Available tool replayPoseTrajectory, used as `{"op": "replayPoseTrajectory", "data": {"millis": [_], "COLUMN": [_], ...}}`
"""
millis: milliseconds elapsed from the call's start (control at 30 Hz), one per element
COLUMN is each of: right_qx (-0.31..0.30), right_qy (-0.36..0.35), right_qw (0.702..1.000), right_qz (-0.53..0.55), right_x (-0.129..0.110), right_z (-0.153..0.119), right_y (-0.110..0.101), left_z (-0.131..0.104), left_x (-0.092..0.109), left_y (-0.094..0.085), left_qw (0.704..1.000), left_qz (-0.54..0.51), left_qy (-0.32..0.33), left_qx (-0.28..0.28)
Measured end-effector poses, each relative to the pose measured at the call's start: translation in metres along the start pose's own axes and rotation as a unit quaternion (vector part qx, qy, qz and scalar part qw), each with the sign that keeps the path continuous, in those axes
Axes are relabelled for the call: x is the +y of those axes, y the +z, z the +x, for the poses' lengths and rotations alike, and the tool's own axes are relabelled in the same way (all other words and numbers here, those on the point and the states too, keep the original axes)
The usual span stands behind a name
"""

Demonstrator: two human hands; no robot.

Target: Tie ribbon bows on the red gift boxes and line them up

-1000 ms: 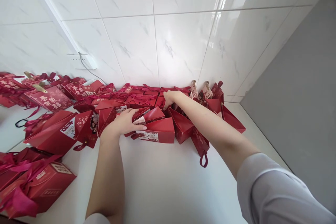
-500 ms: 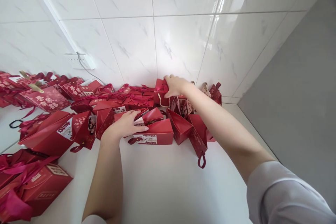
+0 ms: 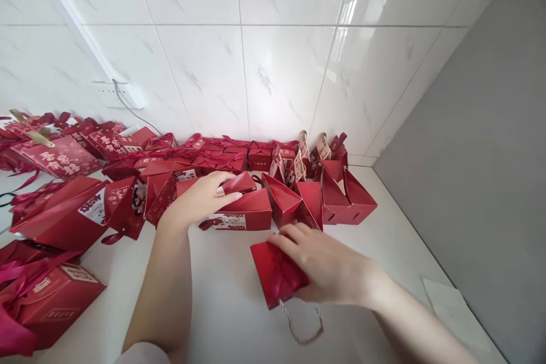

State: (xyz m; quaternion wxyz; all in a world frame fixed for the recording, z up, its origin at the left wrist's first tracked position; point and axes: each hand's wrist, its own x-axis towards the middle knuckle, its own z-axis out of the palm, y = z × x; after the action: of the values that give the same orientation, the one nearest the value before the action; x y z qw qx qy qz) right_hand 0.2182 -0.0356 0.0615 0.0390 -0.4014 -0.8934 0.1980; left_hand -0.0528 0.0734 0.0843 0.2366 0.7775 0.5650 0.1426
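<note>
Head view: red box (image 3: 275,273) inside right grip (image 3: 328,270).

Glossy white marble-veined tiled wall (image 3: 273,68) fills the far side — window light reflects on its upper right. A plain grey wall (image 3: 478,125) stands right; a smooth white counter surface (image 3: 384,227) lies below, a white wall socket (image 3: 117,94) far left.

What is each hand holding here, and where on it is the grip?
The right hand holds a small red gift box by its right side. The left hand rests flat on an open red box, gripping nothing.
</note>
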Motion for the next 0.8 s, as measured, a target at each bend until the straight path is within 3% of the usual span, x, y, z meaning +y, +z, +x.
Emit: {"op": "replayPoseTrajectory", "data": {"millis": [100,200,333,433,600,800], "right_qx": [-0.019,0.069,0.153,0.145,0.119,0.125], "right_qy": [0.022,0.074,0.116,0.135,0.261,0.272], "right_qw": [0.998,0.992,0.981,0.98,0.954,0.949], "right_qz": [0.058,0.074,0.005,-0.029,-0.09,-0.103], "right_x": [0.004,0.009,0.01,0.011,0.021,0.037], "right_z": [0.004,0.01,0.036,0.064,0.092,0.096], "right_y": [0.009,-0.011,-0.026,-0.016,0.004,0.01], "left_z": [0.005,0.013,0.019,0.02,0.024,0.025], "left_x": [-0.003,-0.011,-0.021,-0.027,-0.041,-0.044], "left_y": [0.008,0.016,0.019,0.016,0.011,0.009], "left_qw": [0.999,0.995,0.988,0.978,0.966,0.974], "left_qz": [0.021,0.067,0.144,0.185,0.143,0.114], "left_qy": [0.027,0.004,-0.051,-0.098,-0.189,-0.146], "left_qx": [-0.038,-0.076,-0.036,-0.025,-0.104,-0.132]}}
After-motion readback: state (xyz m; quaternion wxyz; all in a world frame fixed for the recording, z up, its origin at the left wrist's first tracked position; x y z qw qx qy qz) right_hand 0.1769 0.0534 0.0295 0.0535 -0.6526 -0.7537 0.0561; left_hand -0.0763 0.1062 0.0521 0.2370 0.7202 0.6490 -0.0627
